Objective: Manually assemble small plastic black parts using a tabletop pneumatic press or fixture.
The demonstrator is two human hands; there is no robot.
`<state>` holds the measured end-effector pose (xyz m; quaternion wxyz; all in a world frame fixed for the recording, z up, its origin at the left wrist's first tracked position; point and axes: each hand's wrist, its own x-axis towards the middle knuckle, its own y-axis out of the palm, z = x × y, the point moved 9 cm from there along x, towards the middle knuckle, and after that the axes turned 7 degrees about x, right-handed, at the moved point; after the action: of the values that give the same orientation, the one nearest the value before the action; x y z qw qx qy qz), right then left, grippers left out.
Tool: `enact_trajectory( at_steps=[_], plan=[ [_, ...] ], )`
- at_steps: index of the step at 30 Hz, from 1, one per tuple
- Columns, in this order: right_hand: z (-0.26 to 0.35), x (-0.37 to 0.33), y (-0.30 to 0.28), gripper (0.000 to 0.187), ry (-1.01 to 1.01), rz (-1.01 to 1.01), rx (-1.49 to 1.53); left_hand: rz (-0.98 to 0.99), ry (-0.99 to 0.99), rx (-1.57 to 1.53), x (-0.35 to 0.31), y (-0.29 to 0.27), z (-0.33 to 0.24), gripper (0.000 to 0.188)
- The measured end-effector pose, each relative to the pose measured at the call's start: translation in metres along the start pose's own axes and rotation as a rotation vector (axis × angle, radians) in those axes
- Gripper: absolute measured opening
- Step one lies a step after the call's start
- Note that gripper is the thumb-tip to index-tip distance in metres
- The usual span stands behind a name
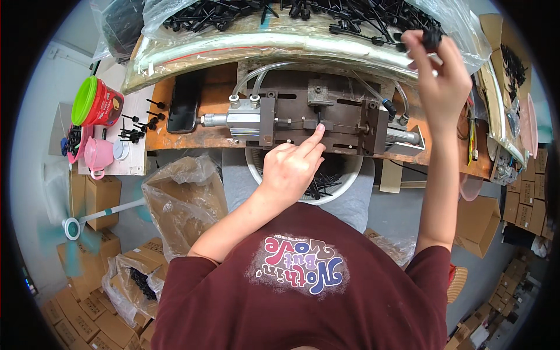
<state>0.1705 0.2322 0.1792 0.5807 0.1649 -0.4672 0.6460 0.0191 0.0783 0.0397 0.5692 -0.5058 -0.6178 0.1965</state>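
My left hand (291, 170) reaches over the front of a bench-mounted clamping fixture (267, 121). Its index finger is stretched out, and the tip touches or nearly touches a small black rod-like part (319, 116) in the fixture's middle; the other fingers are partly curled, holding nothing visible. Up at the far right, my right hand (443, 79) is closed on one or more black knob-headed plastic parts (431, 38). It is raised beside a large heap of similar black parts (373, 17) in clear plastic. How many it holds I cannot tell.
Air cylinders (244, 121) with clear hoses flank the fixture. A white basket (254, 169) of black parts sits under the bench edge. To the left are a phone (183, 105), a red tub (106, 102), a pink cup (99, 153) and a fan (71, 228). Cartons (87, 315) cover the floor.
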Motion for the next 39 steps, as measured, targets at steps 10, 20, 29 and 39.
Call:
enact_trajectory(
  at_steps=[10, 20, 29, 39],
  plan=[
    [0.007, -0.109, 0.067, 0.016, 0.973, 0.226, 1.137, -0.014, -0.265, -0.931, 0.019, -0.046, 0.010, 0.048],
    [-0.014, -0.112, 0.031, 0.017, 0.778, -0.085, 0.833, 0.004, -0.131, -0.439, -0.009, -0.028, 0.006, 0.025],
    [0.054, -0.104, 0.012, 0.031, 0.089, -0.011, -0.023, -0.011, 0.030, 0.008, -0.005, 0.000, -0.001, 0.025],
    [0.073, -0.122, 0.023, 0.040, -0.301, 0.121, -0.191, 0.078, -0.140, -0.364, -0.003, -0.002, 0.012, 0.043]
  ],
)
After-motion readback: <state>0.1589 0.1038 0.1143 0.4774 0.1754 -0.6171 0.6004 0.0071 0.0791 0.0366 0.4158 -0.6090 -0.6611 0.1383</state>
